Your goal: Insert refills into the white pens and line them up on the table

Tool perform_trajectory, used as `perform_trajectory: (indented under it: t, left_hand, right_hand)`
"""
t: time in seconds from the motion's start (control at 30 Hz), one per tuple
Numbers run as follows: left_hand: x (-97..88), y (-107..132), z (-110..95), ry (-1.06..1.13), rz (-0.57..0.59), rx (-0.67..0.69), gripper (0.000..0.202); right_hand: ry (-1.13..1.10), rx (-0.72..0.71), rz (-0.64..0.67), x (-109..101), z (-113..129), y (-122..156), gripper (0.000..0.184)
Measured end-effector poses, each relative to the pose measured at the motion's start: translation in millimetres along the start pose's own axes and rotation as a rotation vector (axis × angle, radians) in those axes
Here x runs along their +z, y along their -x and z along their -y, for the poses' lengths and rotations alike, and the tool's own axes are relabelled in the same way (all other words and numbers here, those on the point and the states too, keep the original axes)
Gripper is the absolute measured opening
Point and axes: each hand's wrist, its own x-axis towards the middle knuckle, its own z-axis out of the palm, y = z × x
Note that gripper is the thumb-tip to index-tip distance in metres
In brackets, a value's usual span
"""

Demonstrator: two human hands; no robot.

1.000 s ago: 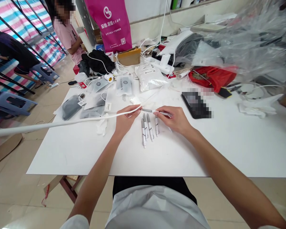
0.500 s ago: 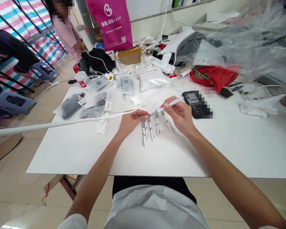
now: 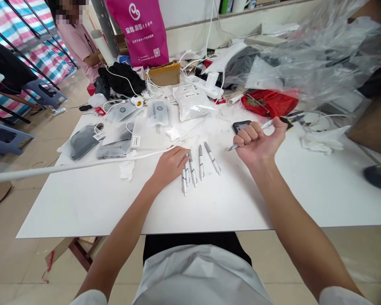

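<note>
My right hand [image 3: 257, 142] is a fist wrapped round a white and silver pen [image 3: 233, 147], raised a little above the white table [image 3: 114, 203]; the pen's ends stick out on both sides of the fist. My left hand [image 3: 170, 164] lies on the table with its fingers curled over the long white tube [image 3: 66, 167] that runs off to the left, fingertips touching the nearest of several pens [image 3: 199, 163] laid side by side. A dark phone [image 3: 239, 126] lies just behind my right hand.
Grey and white packets [image 3: 120, 133], a white pouch [image 3: 192, 101], cables, a cardboard box [image 3: 163, 74] and a magenta bag [image 3: 141, 27] crowd the table's far side. Clear plastic wrap [image 3: 320, 59] and a red bag [image 3: 269, 101] fill the right. A person [image 3: 78, 40] sits at far left by blue stools.
My right hand pulled the pen away from the tube's end, swung right and closed into a fist round it. My left hand lowered the tube's end onto the table beside the pens.
</note>
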Motion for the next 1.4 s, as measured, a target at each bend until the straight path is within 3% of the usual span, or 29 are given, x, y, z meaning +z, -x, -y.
perform_trajectory:
  t: [0.13,0.2,0.33,0.43,0.77,1.0,1.27,1.4]
  left_hand:
    - [-1.1,-1,-4,-0.013,-0.021,-0.006,0.023]
    - [-4.0,-3,-7,-0.035,-0.018,-0.075,0.019]
    - [-10.8,-5,-9,-0.109,0.117,-0.284,0.016]
    - [-13.4,-5,-8,-0.122,0.197,-0.349,0.017]
    - [-12.0,-4,-6,-0.099,0.220,-0.379,0.020]
    - [-12.7,-4,-4,-0.104,0.235,-0.405,0.025]
    - [-15.9,-3,0,-0.116,0.238,-0.396,0.025]
    - [-21.1,-4,-2,-0.127,0.270,-0.408,0.025]
  right_hand:
    - [-0.049,0.023,-0.027,-3,-3,0,0.073]
    - [-0.067,0.019,-0.015,0,-2,1,0.073]
    - [-0.092,0.024,0.017,5,-1,2,0.075]
    - [-0.071,0.009,0.032,7,-2,1,0.078]
    - [0.084,-0.050,0.079,21,5,2,0.080]
    - [0.074,-0.015,-0.009,19,-2,1,0.077]
    - [-0.076,0.002,0.025,18,-4,0,0.070]
    - [-0.213,0.037,-0.045,15,-7,-2,0.069]
